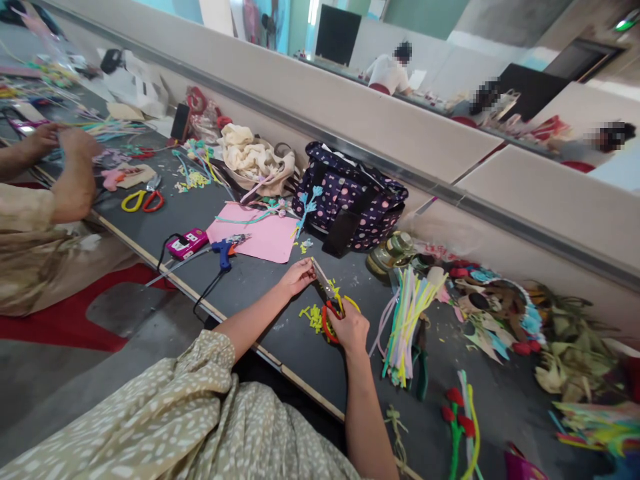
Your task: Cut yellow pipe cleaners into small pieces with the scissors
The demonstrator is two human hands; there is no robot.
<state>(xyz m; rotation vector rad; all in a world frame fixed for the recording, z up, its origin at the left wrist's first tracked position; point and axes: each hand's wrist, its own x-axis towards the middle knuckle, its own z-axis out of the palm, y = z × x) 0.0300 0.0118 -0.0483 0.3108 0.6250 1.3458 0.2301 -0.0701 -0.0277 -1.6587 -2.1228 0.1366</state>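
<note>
My right hand (351, 328) is wrapped round the handles of a pair of scissors (326, 283), one loop red and the other yellow. The blades point away from me towards my left hand (300, 275). With its fingers pinched together by the blade tips, that hand holds a thin yellow-green piece, mostly hidden and too small to name surely. Short yellow-green cut bits (313, 319) lie in a pile on the dark table below the scissors, and more show behind the blades. Right of my right hand stands a bundle of pastel pipe cleaners (407, 327).
Behind my hands are a dark patterned bag (350, 193), a phone (341, 233) and a jar (383, 259). A blue glue gun (223, 252) and pink sheet (260, 233) lie leftward. Dark-green-handled pliers (421, 363) lie beside the bundle. A co-worker's hands (75, 143) are at far left.
</note>
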